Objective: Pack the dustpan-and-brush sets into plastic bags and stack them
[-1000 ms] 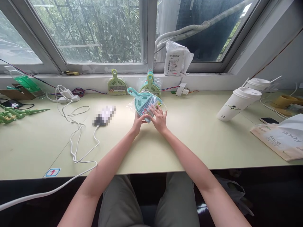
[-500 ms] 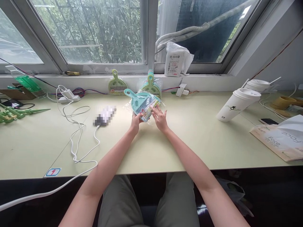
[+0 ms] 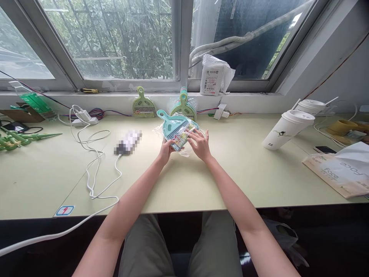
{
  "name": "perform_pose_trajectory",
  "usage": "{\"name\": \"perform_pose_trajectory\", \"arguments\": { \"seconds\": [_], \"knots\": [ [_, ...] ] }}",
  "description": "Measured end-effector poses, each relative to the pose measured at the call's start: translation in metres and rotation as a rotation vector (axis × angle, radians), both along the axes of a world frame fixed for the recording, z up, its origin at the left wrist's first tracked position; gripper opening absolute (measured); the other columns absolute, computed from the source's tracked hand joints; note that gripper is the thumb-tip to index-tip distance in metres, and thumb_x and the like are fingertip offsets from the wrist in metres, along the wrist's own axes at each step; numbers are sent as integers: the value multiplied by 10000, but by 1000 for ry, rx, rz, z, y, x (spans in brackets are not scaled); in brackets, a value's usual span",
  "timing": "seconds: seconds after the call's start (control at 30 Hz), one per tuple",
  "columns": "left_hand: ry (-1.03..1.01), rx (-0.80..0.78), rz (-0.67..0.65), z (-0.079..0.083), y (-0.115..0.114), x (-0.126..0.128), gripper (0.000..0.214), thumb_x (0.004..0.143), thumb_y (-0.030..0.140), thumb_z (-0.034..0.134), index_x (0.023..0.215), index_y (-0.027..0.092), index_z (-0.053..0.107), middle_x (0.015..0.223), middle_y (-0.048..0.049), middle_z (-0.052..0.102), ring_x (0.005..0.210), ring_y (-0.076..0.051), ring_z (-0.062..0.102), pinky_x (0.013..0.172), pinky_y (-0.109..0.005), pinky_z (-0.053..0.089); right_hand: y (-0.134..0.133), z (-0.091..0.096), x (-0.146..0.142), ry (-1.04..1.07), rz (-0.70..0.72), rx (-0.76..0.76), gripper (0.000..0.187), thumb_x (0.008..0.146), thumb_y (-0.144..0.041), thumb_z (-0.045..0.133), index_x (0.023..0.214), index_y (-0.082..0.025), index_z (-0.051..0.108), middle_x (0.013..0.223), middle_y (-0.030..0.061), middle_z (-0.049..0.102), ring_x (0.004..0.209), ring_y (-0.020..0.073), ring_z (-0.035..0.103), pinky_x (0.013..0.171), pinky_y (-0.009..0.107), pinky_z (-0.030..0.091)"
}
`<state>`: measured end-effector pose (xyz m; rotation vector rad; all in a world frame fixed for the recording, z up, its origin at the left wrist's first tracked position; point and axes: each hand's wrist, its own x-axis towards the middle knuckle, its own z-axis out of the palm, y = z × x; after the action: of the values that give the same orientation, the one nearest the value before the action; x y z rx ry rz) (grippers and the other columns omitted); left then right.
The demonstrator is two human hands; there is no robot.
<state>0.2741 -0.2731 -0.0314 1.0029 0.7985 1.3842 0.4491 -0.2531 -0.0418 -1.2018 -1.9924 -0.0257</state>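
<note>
A teal mini dustpan and brush set (image 3: 174, 127) in a clear plastic bag is held just above the pale green desk (image 3: 201, 181). My left hand (image 3: 165, 150) grips its near left edge with closed fingers. My right hand (image 3: 200, 144) rests on the bag's right side, fingers spread over the plastic. Behind it, a green dustpan set (image 3: 143, 105) leans against the window ledge, and a bagged stack of more sets (image 3: 184, 105) stands beside it.
White charger cables (image 3: 92, 161) trail across the desk's left part, by a blurred item (image 3: 127, 141). A white lidded cup (image 3: 284, 129) stands right, with a paper bag (image 3: 340, 173) and phone (image 3: 324, 149) beyond. A white package (image 3: 213, 75) sits on the sill.
The bagged teal set has shifted slightly right and turned a little in my hands. My right hand's fingers have slid further over the plastic.
</note>
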Motion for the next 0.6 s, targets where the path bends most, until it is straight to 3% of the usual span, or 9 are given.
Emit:
{"name": "perform_pose_trajectory", "arguments": {
  "seconds": [0.23,0.47,0.6],
  "knots": [
    [-14,-15,7,-1,4,-6,693,655,204,584,1317,238,380,1161,-81,616,791,-222,685,624,-361,587,-4,7,6,61,-27,67,404,994,-338,275,1207,-307,617,1252,-20,644,1287,185,471,1176,545,1],
    [-36,-21,27,0,6,-9,643,647,214,602,1269,202,439,1173,-86,618,896,-231,664,727,-416,598,-4,6,8,-38,27,48,361,977,-364,337,1181,-318,630,1257,-33,641,1257,200,491,1178,529,29],
    [-61,-16,34,-1,10,-14,540,638,210,598,1169,176,512,1174,-84,622,984,-245,641,788,-429,595,-7,10,11,-83,17,85,378,957,-322,352,1268,-302,566,1343,-18,576,1291,208,449,1182,509,29]
  ]
}}
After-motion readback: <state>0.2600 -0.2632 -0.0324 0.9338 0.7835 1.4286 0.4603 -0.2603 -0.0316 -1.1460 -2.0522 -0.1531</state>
